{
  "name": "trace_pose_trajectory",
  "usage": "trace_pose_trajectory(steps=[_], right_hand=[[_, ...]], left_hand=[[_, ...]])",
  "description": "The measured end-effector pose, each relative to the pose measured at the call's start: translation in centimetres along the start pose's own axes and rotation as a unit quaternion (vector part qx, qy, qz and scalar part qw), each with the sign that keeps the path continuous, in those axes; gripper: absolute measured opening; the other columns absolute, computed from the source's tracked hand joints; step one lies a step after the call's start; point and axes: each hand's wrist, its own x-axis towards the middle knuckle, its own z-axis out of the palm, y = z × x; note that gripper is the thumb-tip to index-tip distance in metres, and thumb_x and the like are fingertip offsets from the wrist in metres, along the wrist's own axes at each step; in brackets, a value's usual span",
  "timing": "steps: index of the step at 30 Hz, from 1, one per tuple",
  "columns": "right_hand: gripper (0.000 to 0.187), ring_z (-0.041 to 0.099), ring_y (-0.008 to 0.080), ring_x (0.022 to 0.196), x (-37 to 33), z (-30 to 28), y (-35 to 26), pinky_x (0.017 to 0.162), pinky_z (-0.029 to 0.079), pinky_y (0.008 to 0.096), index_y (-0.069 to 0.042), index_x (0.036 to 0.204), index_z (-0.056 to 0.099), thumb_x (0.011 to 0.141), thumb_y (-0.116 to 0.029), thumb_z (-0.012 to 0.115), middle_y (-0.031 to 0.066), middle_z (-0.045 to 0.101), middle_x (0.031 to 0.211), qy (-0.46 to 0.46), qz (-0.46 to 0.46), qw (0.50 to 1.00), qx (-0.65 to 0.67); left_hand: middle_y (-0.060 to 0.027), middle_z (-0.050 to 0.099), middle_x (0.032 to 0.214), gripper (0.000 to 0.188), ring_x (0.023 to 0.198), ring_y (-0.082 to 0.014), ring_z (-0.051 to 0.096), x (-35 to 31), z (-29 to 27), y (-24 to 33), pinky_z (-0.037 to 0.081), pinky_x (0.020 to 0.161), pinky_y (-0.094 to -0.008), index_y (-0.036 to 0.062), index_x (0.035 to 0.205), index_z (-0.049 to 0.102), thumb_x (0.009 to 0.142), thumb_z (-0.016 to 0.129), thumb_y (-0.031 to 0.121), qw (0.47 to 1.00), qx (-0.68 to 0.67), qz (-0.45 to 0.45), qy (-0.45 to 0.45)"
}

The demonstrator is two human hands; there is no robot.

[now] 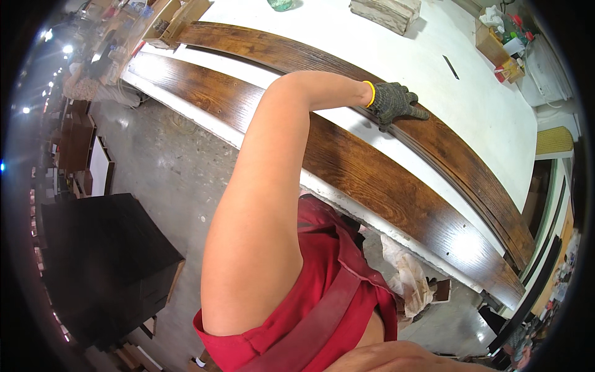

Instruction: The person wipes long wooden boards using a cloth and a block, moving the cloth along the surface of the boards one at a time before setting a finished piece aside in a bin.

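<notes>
My left hand [396, 106], in a dark grey knit glove with a yellow cuff, lies on the far wood-grain board [462, 152]. Its fingers are spread over the top, and the thumb hangs at the board's near edge. Beneath the hand, the long brown plank seems to lie on at least one more of the same kind. A second brown wood-grain board [372, 170] runs alongside, nearer to me, on the white table [489, 105]. A strip of white tabletop separates the two. Of my right arm only a part shows at the lower edge; that hand is out of sight.
A wooden box [170, 31] stands by the boards' far left end. A pale block [387, 13] and a thin black strip [450, 67] lie on the table, with a cardboard box [491, 42] at the right. Left on the floor is a large black box-shaped piece [105, 266].
</notes>
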Motion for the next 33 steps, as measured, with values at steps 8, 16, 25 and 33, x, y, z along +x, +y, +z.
trace_pose_trajectory(steps=[8,16,25,33], right_hand=[[0.045,0.068,0.0259,0.102,-1.9,-1.1,0.0,0.088,0.054,0.0393,-0.011,0.109,0.069,0.067,-0.023,0.08,0.0075,0.07,0.11,-0.001,-0.007,0.999,-0.038],[0.045,0.068,0.0264,0.101,-9.8,-0.7,1.3,0.087,0.054,0.04,-0.012,0.106,0.071,0.064,-0.023,0.082,0.0071,0.071,0.108,-0.01,-0.269,0.912,-0.309],[0.056,0.057,0.0255,0.126,-10.0,3.3,2.8,0.109,0.045,0.0388,-0.002,0.144,0.046,0.094,-0.025,0.056,0.0145,0.053,0.142,-0.119,0.075,0.757,0.637],[0.049,0.065,0.0219,0.111,-7.1,1.0,6.9,0.098,0.052,0.0365,-0.001,0.137,0.054,0.093,-0.02,0.067,0.0102,0.065,0.125,0.172,-0.006,0.906,0.388]], left_hand=[[-0.026,0.038,0.151,0.114,0.132,-0.0426,0.048,1.2,-0.8,-0.1,0.043,0.112,-0.0488,0.0297,0.159,0.026,0.064,0.089,0.035,0.999,-0.014,0.041,-0.004],[-0.0204,0.057,0.118,0.099,0.104,-0.0359,0.06,0.9,-0.7,-0.7,0.054,0.092,-0.0465,0.0117,0.152,0.038,0.073,0.084,0.051,0.989,-0.008,0.117,0.094],[-0.0272,0.042,0.144,0.125,0.127,-0.0438,0.05,2.2,0.1,-0.8,0.043,0.109,-0.0456,0.0126,0.159,0.019,0.061,0.092,0.037,0.997,0.07,0.032,0.016],[-0.0237,0.029,0.159,0.112,0.145,-0.0376,0.035,-0.6,-0.3,1.1,0.032,0.119,-0.0459,0.0054,0.157,0.025,0.071,0.089,0.037,0.95,-0.281,0.019,0.137]])
